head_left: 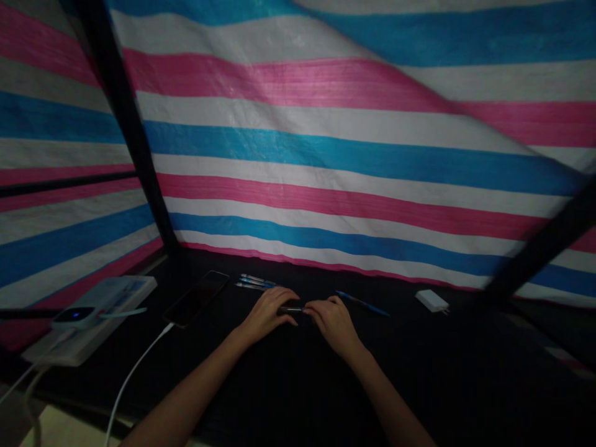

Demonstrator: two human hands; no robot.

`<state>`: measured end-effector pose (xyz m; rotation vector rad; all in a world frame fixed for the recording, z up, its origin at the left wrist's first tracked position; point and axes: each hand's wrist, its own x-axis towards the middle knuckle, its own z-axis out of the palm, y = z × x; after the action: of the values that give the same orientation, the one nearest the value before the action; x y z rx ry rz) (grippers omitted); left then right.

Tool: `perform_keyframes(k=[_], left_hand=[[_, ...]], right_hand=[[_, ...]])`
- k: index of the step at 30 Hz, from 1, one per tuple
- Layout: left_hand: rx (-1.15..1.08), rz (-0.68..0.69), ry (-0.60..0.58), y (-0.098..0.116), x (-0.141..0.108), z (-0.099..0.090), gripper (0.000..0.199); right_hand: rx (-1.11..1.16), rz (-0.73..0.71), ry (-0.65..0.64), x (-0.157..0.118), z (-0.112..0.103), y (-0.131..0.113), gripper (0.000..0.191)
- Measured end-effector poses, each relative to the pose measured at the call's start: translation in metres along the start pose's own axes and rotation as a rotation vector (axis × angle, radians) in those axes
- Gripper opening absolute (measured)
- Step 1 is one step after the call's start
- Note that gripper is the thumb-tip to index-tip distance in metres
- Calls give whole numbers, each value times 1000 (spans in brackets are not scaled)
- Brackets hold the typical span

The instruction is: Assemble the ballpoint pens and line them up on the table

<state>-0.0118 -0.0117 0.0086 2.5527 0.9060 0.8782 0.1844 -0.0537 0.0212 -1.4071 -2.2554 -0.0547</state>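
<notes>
Pen: we see a slim, dark, shiny-sided pen lying level between the two hands, low over the table.
Left hand: our left hand is half open, thumb and fingers parted around the pen's left end; we cannot tell if it grips.
Right hand: our right hand is nearly closed, fingertips pinching the pen's right end.
Other pens: thin, bluish pens lie grouped beyond the left hand; a straight blue pen lies beyond the right.
Charger: a white, blocky charger, far right.
Phone: a flat, glossy phone with a white cable.
Table: matte black table.
Walls: creased, striped sheeting on black poles, dimly lit.
</notes>
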Motion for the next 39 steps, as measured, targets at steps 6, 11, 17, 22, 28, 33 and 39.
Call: perform_keyframes(k=[6, 11, 17, 22, 28, 33, 39], left_hand=[[-121, -130, -192, -4, 2, 0, 32], [-55, -62, -128, -2, 2, 3, 28], [51, 2, -54, -5, 0, 4, 25], [183, 92, 0, -9, -3, 8, 21], [251, 130, 18, -7, -4, 5, 23], [356, 192, -7, -3, -4, 3, 24], [354, 162, -75, -2, -4, 3, 22]], right_hand=[[60, 1, 25, 0, -6, 3, 18], [146, -62, 8, 0, -9, 1, 12], [196, -8, 0, -1, -4, 3, 17], [303, 102, -125, -2, -5, 2, 22], [204, 70, -90, -2, -9, 1, 16], [254, 124, -198, -4, -8, 4, 23], [200, 87, -194, -4, 0, -8, 24]])
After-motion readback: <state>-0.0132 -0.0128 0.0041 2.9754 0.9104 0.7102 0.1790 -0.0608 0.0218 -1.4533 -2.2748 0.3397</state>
